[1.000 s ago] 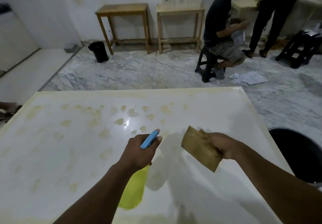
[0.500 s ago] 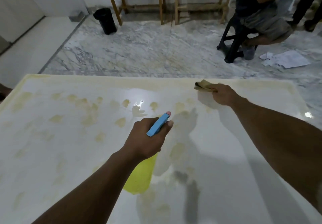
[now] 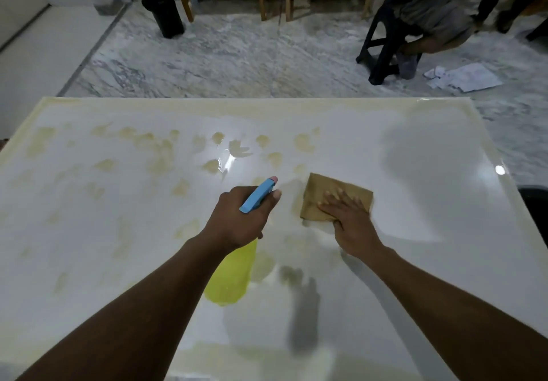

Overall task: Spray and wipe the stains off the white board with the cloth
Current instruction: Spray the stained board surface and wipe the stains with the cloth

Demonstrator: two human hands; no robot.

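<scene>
- Yellowish stains dotted the white board, mostly ahead of and to the outer side of the left hand; the patch beyond the right hand looked clean.
- That left hand was clamped around the neck of a spray bottle, blue nozzle pointing forward, yellow body hanging beneath the wrist.
- Fingers spread and flat, the right hand pressed a brown cloth onto the board, just beside the nozzle.
- Risks, as I judged them: a squeeze now could wet the cloth hand rather than the stains, since the nozzle sat so near it.
- Wet gloss ahead of the nozzle suggested pooled liquid; a soiled cloth dragged through it might smear the stains onto the clean area.
- Pressing with fingertips alone could let the cloth bunch up and skip spots.
</scene>
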